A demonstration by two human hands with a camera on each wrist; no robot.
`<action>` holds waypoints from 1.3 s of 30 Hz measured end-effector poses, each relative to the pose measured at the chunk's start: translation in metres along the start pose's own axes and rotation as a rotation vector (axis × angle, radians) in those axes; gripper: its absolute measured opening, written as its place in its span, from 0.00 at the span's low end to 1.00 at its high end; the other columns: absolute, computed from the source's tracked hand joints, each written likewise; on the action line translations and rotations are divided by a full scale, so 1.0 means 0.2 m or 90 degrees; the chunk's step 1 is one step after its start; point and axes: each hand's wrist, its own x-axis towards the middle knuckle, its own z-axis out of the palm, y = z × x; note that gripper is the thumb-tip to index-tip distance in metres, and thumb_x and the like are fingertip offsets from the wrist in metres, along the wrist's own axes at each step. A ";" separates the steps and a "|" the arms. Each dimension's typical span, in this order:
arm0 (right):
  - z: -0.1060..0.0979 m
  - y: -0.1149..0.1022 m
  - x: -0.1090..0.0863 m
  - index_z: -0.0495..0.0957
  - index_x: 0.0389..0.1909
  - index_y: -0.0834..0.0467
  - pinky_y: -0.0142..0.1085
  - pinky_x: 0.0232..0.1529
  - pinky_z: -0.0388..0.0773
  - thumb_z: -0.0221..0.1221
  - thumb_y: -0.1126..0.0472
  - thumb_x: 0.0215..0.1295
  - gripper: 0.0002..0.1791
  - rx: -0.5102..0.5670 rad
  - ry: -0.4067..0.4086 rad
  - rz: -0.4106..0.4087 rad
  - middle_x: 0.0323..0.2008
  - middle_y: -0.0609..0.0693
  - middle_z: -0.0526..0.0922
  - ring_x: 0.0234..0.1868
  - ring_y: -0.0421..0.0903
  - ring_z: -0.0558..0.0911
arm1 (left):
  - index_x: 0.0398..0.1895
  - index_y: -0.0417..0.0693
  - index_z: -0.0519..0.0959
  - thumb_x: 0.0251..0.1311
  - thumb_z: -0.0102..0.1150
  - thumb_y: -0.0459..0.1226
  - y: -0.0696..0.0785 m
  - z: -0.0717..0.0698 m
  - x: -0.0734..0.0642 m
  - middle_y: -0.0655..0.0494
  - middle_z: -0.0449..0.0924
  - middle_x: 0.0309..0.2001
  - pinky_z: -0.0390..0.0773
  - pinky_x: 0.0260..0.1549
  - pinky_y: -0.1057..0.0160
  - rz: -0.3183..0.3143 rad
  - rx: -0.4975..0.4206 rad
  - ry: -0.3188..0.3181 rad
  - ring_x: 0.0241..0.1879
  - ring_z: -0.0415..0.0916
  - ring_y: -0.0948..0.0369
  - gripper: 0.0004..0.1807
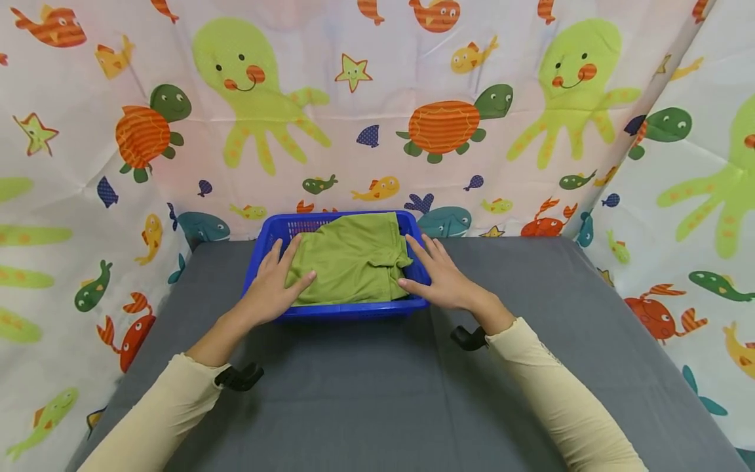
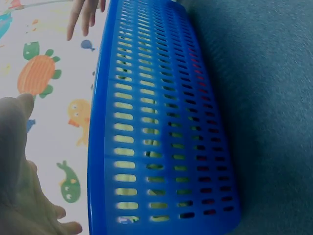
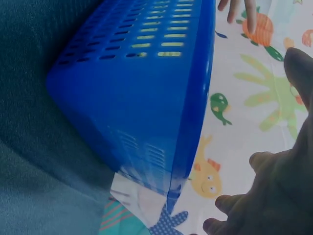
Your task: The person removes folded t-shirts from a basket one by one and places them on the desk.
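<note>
A blue plastic basket (image 1: 354, 311) with slotted sides holds a folded green cloth garment (image 1: 348, 262), spread across most of its opening. My left hand (image 1: 272, 283) hovers over the basket's left end, fingers spread and straight. Over the right end is my right hand (image 1: 441, 278), its fingers likewise extended and nothing in its grasp. In the left wrist view, the hand (image 2: 19, 176) shows above the basket rim (image 2: 98, 147), apart from it. Light green shows through the upper slots, with some red lower down. The right wrist view has the right hand (image 3: 274, 186) beyond the rim.
The basket stands on a grey cloth-covered table (image 1: 366, 393), near its back edge. Behind and on both sides hangs a white curtain (image 1: 377, 177) printed with sea animals. Each wrist wears a black camera mount (image 1: 238, 377).
</note>
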 end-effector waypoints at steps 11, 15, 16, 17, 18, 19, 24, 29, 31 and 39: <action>-0.05 -0.05 0.14 0.25 0.81 0.45 0.65 0.78 0.37 0.40 0.45 0.82 0.41 0.175 -0.026 -0.051 0.83 0.51 0.28 0.83 0.57 0.31 | 0.83 0.57 0.32 0.79 0.31 0.58 -0.05 -0.07 0.12 0.37 0.33 0.82 0.42 0.72 0.26 0.030 -0.131 -0.041 0.81 0.32 0.37 0.39; -0.05 -0.07 0.18 0.24 0.81 0.42 0.64 0.79 0.38 0.38 0.45 0.83 0.39 0.239 -0.049 -0.022 0.82 0.47 0.25 0.83 0.55 0.31 | 0.83 0.51 0.31 0.79 0.26 0.58 -0.07 -0.08 0.16 0.39 0.31 0.83 0.39 0.75 0.31 0.039 -0.178 -0.052 0.81 0.30 0.39 0.40; -0.06 -0.08 0.19 0.23 0.80 0.41 0.64 0.79 0.38 0.37 0.44 0.83 0.39 0.255 -0.059 -0.012 0.82 0.46 0.24 0.83 0.55 0.30 | 0.83 0.51 0.30 0.79 0.24 0.58 -0.08 -0.08 0.17 0.40 0.30 0.83 0.38 0.75 0.31 0.033 -0.192 -0.059 0.81 0.29 0.39 0.40; -0.06 -0.08 0.20 0.23 0.80 0.39 0.64 0.78 0.39 0.36 0.43 0.82 0.39 0.272 -0.069 0.001 0.82 0.46 0.23 0.83 0.55 0.30 | 0.82 0.52 0.29 0.79 0.23 0.59 -0.08 -0.08 0.18 0.41 0.28 0.83 0.37 0.76 0.32 0.023 -0.210 -0.068 0.81 0.28 0.40 0.40; -0.06 -0.09 0.21 0.23 0.80 0.38 0.64 0.79 0.39 0.35 0.42 0.82 0.38 0.299 -0.081 0.017 0.82 0.46 0.23 0.83 0.55 0.31 | 0.82 0.53 0.28 0.78 0.22 0.60 -0.08 -0.09 0.19 0.43 0.26 0.83 0.36 0.76 0.32 0.010 -0.227 -0.079 0.82 0.27 0.41 0.40; -0.05 -0.10 0.22 0.22 0.80 0.37 0.65 0.78 0.39 0.34 0.41 0.82 0.38 0.330 -0.094 0.032 0.82 0.46 0.22 0.83 0.55 0.30 | 0.82 0.56 0.27 0.77 0.20 0.61 -0.08 -0.09 0.20 0.45 0.25 0.83 0.35 0.76 0.33 -0.008 -0.240 -0.089 0.82 0.25 0.42 0.40; -0.03 -0.14 0.26 0.19 0.78 0.33 0.69 0.76 0.39 0.30 0.34 0.79 0.39 0.485 -0.139 0.135 0.80 0.45 0.17 0.82 0.60 0.28 | 0.81 0.63 0.23 0.73 0.16 0.66 -0.08 -0.09 0.21 0.53 0.19 0.82 0.33 0.76 0.33 -0.093 -0.285 -0.128 0.82 0.20 0.46 0.41; 0.00 -0.15 0.31 0.19 0.79 0.34 0.73 0.74 0.39 0.36 0.32 0.77 0.44 0.545 -0.101 0.248 0.80 0.43 0.17 0.82 0.58 0.27 | 0.81 0.61 0.22 0.73 0.16 0.67 -0.08 -0.08 0.23 0.51 0.18 0.82 0.34 0.76 0.33 -0.122 -0.302 -0.141 0.81 0.20 0.45 0.43; 0.01 -0.15 0.33 0.19 0.79 0.35 0.72 0.74 0.40 0.39 0.32 0.76 0.46 0.553 -0.085 0.274 0.81 0.44 0.18 0.82 0.58 0.28 | 0.80 0.61 0.21 0.72 0.17 0.69 -0.09 -0.08 0.23 0.51 0.16 0.82 0.36 0.75 0.31 -0.130 -0.294 -0.149 0.81 0.20 0.44 0.45; 0.04 -0.11 0.37 0.15 0.77 0.35 0.69 0.74 0.50 0.42 0.32 0.76 0.49 0.606 -0.084 0.329 0.82 0.57 0.24 0.81 0.69 0.40 | 0.79 0.65 0.18 0.72 0.20 0.68 -0.10 -0.06 0.25 0.41 0.20 0.82 0.54 0.69 0.26 -0.203 -0.396 -0.169 0.78 0.41 0.32 0.44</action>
